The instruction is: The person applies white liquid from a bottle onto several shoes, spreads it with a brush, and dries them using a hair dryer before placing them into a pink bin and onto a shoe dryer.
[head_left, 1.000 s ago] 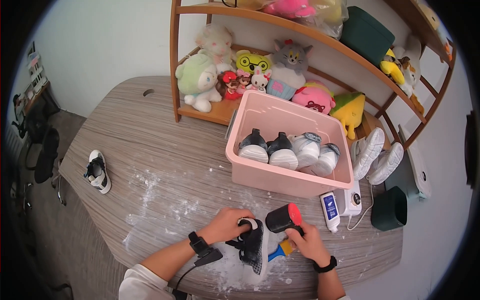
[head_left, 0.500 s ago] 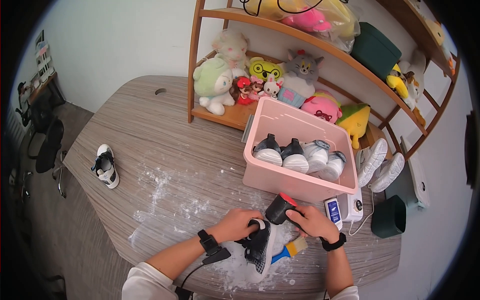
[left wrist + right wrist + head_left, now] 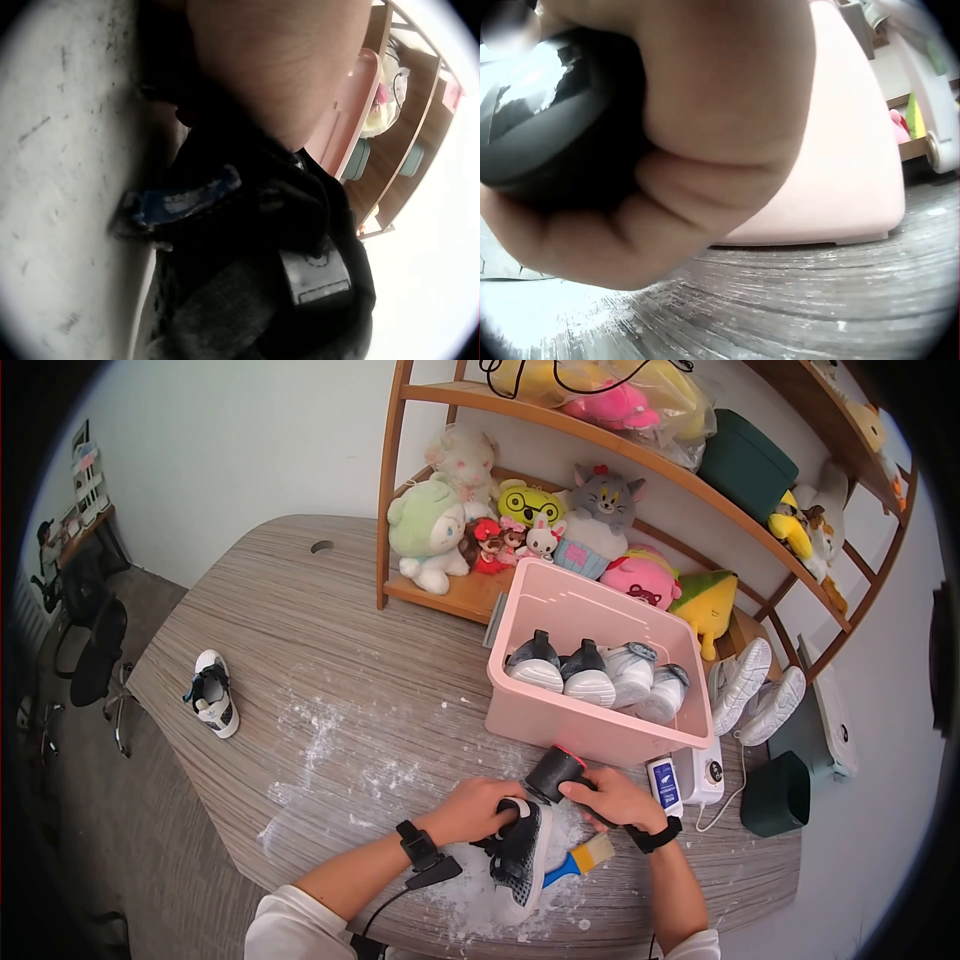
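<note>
In the head view my left hand (image 3: 472, 810) holds a black and white sneaker (image 3: 521, 865) by the heel end over the powdery table. The left wrist view shows the dark shoe (image 3: 225, 300) close up, with a blue strip at its side. My right hand (image 3: 617, 798) grips the handle of a small black hair dryer (image 3: 553, 772) with a red end. The dryer's barrel is beside the heel, its mouth turned toward the shoe. Fingers curl round the black handle (image 3: 555, 142) in the right wrist view. A blue-handled brush (image 3: 578, 860) lies right of the shoe.
A pink bin (image 3: 590, 725) with several shoes stands behind my hands. Another sneaker (image 3: 212, 695) sits at the table's left. To the right are a white and blue tube (image 3: 664, 785), a white device (image 3: 700, 775) and a dark green container (image 3: 776, 795). A toy shelf (image 3: 440, 600) is behind.
The hair dryer has shifted toward the shoe's heel and turned, so less of its red end shows. The left hand keeps its hold on the sneaker. The head view has shifted slightly.
</note>
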A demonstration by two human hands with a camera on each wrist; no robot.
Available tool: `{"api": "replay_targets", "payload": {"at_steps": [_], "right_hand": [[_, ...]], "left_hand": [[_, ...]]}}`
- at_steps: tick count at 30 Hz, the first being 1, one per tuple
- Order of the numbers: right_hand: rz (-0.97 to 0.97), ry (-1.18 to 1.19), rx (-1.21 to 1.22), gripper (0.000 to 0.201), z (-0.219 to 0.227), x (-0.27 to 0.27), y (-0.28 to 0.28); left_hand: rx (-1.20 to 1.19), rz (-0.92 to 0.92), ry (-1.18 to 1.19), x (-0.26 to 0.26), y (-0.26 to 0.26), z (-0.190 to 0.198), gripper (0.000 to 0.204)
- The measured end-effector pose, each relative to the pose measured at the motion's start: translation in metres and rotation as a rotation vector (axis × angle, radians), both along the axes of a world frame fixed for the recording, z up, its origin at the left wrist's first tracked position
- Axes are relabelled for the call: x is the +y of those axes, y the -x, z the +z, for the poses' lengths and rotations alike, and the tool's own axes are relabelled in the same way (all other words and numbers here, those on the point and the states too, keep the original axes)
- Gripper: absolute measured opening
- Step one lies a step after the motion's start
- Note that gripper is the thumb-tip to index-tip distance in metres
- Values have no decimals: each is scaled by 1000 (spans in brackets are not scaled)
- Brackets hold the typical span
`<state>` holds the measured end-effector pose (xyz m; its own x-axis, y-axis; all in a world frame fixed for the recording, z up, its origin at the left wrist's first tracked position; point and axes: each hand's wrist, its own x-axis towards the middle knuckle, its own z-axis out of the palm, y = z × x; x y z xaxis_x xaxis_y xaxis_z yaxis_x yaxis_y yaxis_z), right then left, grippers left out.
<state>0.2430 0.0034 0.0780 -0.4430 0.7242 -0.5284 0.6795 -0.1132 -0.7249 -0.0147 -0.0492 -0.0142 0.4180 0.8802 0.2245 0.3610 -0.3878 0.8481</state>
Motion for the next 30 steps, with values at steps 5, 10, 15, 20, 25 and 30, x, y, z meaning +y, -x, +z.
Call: {"api": "replay_targets", "payload": {"at_steps": [5, 10, 15, 20, 25, 30], "right_hand": [[-24, -67, 17, 43, -6, -6, 9], [-64, -117, 100, 40, -7, -15, 17], [-80, -146, 145, 37, -13, -21, 8], [-100, -235, 136, 42, -18, -27, -1], [-110, -273, 96, 42, -13, -39, -11], [-144, -323, 58, 43, -9, -60, -16]], "left_hand": [[-14, 13, 4, -1, -1, 0, 20], [8, 8, 43, -1, 1, 3, 24], [-15, 5, 21, -3, 0, 4, 28], [20, 1, 31, -3, 0, 9, 25], [23, 4, 17, -2, -1, 3, 23], [36, -3, 21, -2, -1, 5, 23]]}}
